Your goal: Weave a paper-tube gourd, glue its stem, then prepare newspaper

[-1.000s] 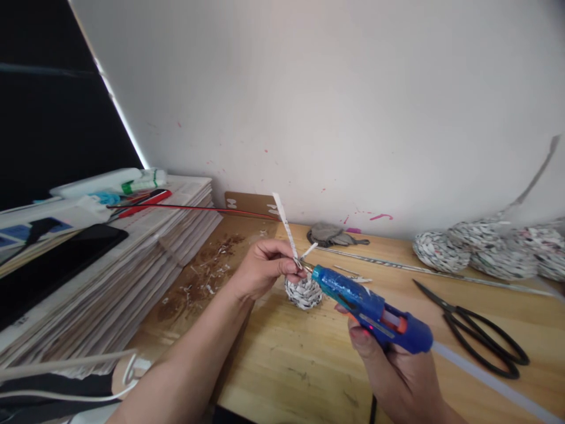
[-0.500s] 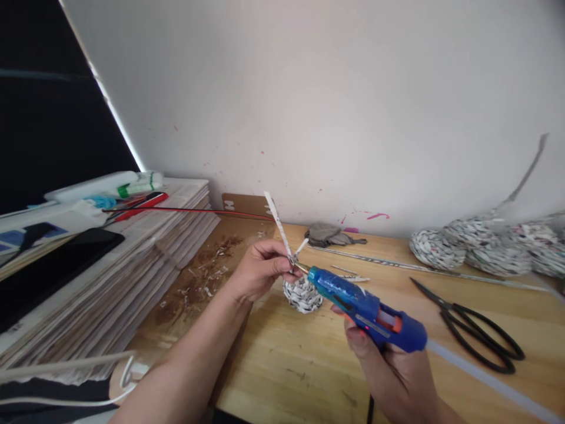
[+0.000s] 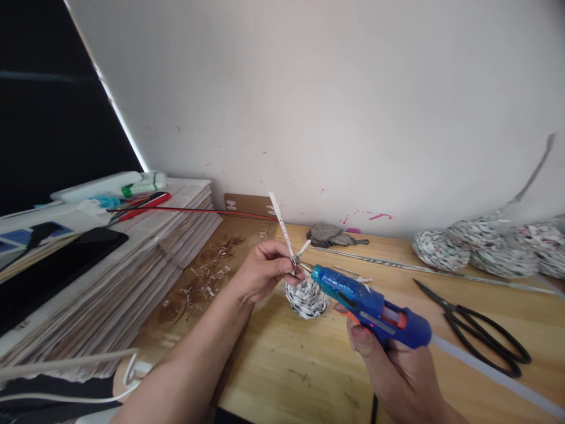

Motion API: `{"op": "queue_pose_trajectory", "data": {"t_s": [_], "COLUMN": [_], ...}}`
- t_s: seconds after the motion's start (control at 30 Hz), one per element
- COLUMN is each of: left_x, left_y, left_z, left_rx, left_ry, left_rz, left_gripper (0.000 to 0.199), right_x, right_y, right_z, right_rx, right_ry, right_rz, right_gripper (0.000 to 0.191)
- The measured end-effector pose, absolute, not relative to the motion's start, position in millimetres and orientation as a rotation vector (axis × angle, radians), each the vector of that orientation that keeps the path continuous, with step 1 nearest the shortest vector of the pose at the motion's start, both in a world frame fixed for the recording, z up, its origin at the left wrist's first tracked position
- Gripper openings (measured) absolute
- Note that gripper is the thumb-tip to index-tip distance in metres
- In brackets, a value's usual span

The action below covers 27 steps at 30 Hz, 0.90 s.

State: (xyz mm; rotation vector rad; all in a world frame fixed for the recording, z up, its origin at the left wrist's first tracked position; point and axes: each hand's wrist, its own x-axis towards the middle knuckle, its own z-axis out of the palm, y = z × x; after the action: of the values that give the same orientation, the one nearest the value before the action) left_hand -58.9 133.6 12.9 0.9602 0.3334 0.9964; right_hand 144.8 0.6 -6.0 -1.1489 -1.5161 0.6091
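Note:
My left hand (image 3: 267, 269) pinches the woven paper piece (image 3: 306, 299) near its top, where two paper strips (image 3: 283, 222) stick up. The piece is rounded, made of white and black printed paper, and hangs below the fingers. My right hand (image 3: 388, 359) is wrapped round the grip of a blue glue gun (image 3: 366, 303). Its metal nozzle points left, at the base of the strips beside my left fingertips. Whether the tip touches the paper is too small to tell. A clear glue stick (image 3: 494, 377) juts from the gun's rear.
Black scissors (image 3: 477, 330) lie at the right, below a long paper rod (image 3: 424, 268). Several woven paper balls (image 3: 441, 250) sit behind them. A grey cloth (image 3: 333, 234) rests near the wall. Stacked newspapers (image 3: 176, 221) hold a black phone (image 3: 66, 268) at the left.
The glue gun's nozzle has drawn back slightly from the strips' base. The view has shifted a little, and more of the woven piece shows under my left hand.

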Motion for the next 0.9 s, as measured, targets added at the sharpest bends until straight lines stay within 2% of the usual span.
{"op": "queue_pose_trajectory", "data": {"t_s": [0.3, 0.9], "left_x": [-59, -59], "left_y": [134, 133], "left_z": [12, 12], "left_rx": [0.947, 0.962], "left_ry": [0.327, 0.358], "left_rz": [1.008, 0.975], "left_gripper": [0.021, 0.025], "right_x": [145, 142], "right_y": [2, 2], "right_z": [1, 5], "right_rx": [-1.112, -1.132], "right_ry": [-1.522, -1.56], "right_rz": [0.499, 0.593], "right_gripper": [0.011, 0.012]}}
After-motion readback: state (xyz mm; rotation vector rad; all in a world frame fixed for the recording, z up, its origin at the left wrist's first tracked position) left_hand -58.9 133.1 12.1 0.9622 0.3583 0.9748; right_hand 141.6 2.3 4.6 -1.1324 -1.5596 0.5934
